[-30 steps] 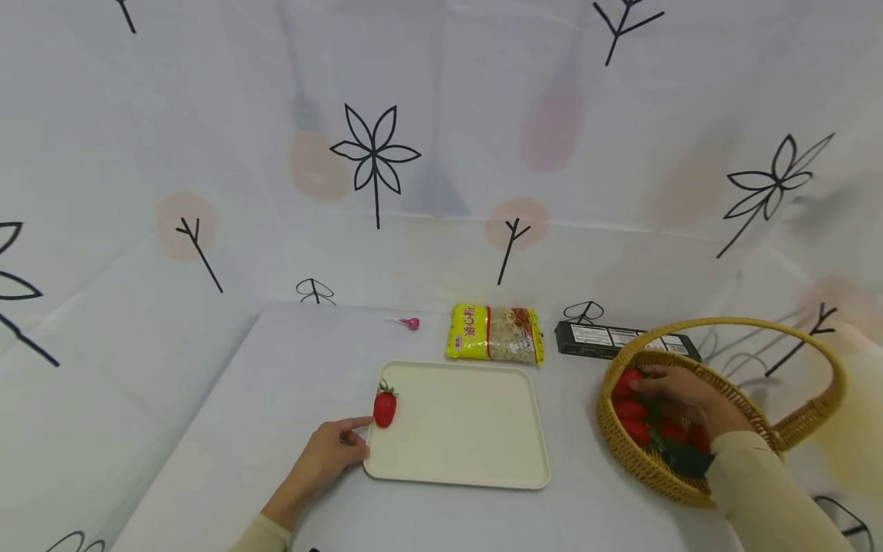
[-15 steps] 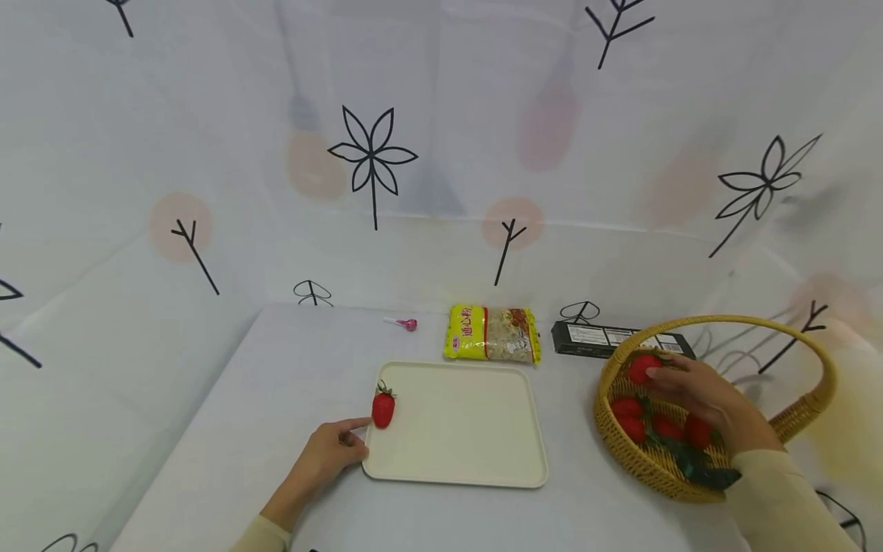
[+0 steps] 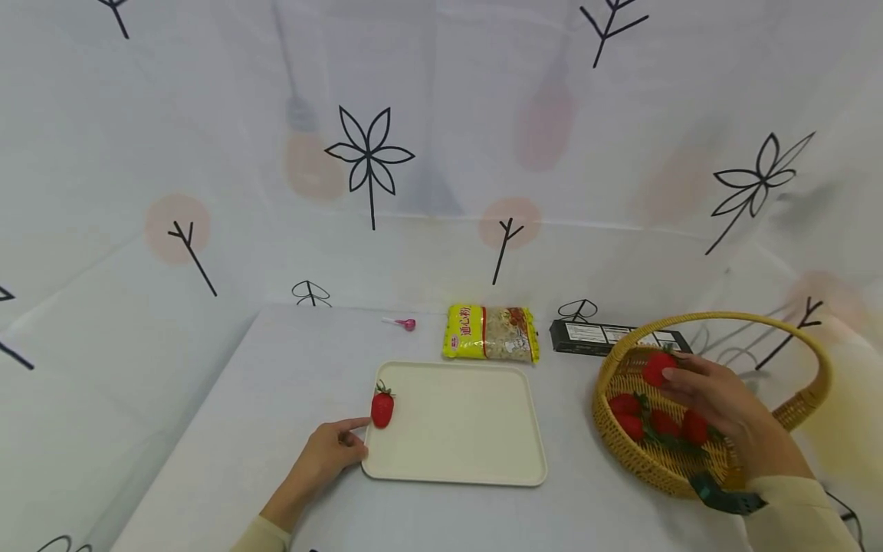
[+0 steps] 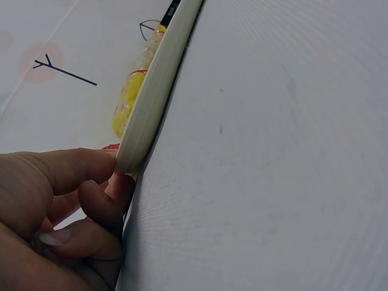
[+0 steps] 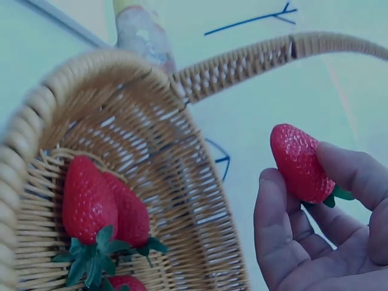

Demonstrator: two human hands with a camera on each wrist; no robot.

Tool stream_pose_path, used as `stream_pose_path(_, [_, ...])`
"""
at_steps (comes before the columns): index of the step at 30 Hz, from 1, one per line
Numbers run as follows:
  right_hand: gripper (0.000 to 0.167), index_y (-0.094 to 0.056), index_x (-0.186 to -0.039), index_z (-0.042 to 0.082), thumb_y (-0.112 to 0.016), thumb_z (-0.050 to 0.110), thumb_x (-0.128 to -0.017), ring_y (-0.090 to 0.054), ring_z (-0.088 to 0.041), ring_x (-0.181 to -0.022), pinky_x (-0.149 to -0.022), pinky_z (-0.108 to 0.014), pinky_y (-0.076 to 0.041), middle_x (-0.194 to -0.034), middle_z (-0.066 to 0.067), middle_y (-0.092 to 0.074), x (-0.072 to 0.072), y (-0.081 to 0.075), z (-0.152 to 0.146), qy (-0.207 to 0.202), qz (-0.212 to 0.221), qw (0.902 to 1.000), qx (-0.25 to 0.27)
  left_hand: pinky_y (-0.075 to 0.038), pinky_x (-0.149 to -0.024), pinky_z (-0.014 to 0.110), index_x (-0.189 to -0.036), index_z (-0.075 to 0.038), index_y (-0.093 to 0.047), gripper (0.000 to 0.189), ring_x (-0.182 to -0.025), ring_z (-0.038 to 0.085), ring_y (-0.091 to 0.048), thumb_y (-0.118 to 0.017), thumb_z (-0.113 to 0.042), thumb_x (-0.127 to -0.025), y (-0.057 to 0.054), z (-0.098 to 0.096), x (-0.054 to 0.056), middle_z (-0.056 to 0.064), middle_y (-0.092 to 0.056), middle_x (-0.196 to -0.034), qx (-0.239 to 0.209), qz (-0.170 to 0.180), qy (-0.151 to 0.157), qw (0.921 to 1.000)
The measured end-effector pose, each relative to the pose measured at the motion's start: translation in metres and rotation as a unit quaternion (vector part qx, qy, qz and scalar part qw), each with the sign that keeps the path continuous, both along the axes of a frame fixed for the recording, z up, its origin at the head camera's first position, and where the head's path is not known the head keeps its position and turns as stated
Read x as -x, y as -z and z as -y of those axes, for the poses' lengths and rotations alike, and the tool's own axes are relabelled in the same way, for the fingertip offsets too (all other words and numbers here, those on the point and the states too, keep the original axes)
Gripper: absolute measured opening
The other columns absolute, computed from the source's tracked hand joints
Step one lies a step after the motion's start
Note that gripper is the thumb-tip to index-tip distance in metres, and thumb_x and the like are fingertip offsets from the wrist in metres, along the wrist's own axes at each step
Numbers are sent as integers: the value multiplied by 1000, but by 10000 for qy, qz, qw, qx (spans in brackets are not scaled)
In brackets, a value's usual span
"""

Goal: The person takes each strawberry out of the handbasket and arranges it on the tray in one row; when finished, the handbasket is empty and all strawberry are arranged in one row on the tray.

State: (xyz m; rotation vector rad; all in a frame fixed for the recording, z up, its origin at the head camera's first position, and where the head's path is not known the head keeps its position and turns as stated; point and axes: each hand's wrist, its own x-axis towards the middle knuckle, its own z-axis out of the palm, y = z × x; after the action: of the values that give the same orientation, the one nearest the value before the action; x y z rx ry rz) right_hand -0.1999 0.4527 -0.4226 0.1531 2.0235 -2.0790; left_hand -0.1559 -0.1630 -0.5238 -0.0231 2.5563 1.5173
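Note:
In the head view, my left hand (image 3: 331, 456) is at the left side of a cream rectangular tray (image 3: 462, 429), its fingertips at the rim. Up close in the left wrist view, the fingers (image 4: 79, 170) pinch the tray's edge (image 4: 151, 103), with other fingers curled below. One strawberry (image 3: 382, 408) lies on the tray beside that rim. Over a wicker basket (image 3: 648, 468), my right hand (image 3: 717, 399) holds another strawberry (image 5: 300, 163) between thumb and fingers, above the basket's far side. Several strawberries (image 5: 91, 200) with green leaves lie inside the basket.
Behind the tray lies a yellow pasta packet (image 3: 490, 333), with a pink lollipop (image 3: 408, 324) to its left. A long black box (image 3: 600, 337) is behind the basket. The basket's tall arched handle (image 3: 731, 315) rises close to my right hand. Patterned cloth hangs behind.
My right hand has lifted a strawberry up from the pile in the basket and moved slightly right with it. My left hand stays at the tray's edge.

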Motion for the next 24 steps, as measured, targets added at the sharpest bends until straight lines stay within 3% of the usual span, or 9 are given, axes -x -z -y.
stream_pose_path(3, [29, -51, -124, 26, -58, 7, -102, -70, -13, -94, -85, -33, -59, -108, 13, -66, -8, -3, 2, 21, -147, 9999, -14, -42, -60, 24, -128, -5, -71, 52, -71, 15, -55, -75, 0, -76, 0, 0, 0, 1, -63, -78, 6, 28, -17, 10000])
stream_pose_path(9, [34, -47, -132, 24, -55, 6, -103, -69, -10, -99, -85, -30, -59, -113, 15, -64, -27, -11, 3, -48, -386, 9992, 54, -42, -61, 23, -128, -5, -71, 52, -70, 14, -55, -74, -1, -76, 0, 0, 0, 1, -63, -78, 16, 26, -5, 10000])
stream_pose_path(14, [37, -63, -124, 24, -46, -2, -104, -71, -15, -101, -85, -31, -59, -117, 8, -67, -46, -18, 1, -309, -731, 9943, 711, -42, -60, 23, -128, -4, -70, 53, -70, 13, -55, -75, -1, -75, -1, -1, -1, 0, -64, -79, -25, 15, 29, 10000])
stream_pose_path(19, [42, -66, -125, 13, -38, -10, -104, -73, -22, -98, -85, -33, -59, -119, -1, -69, -58, -25, 8, -681, -1196, 9823, 1274, -42, -61, 23, -128, -5, -71, 53, -70, 13, -54, -75, -1, -75, -2, -1, 0, 0, -63, -78, 34, -51, 12, 10000])
stream_pose_path(24, [42, -62, -128, 12, -37, -11, -103, -71, -18, -102, -86, -32, -58, -122, -1, -68, -64, -34, 24, -802, -1570, 9796, 969, -42, -61, 23, -128, -3, -70, 55, -71, 15, -55, -75, 1, -74, -2, -1, -1, 1, -63, -79, -53, -41, 22, 10000])
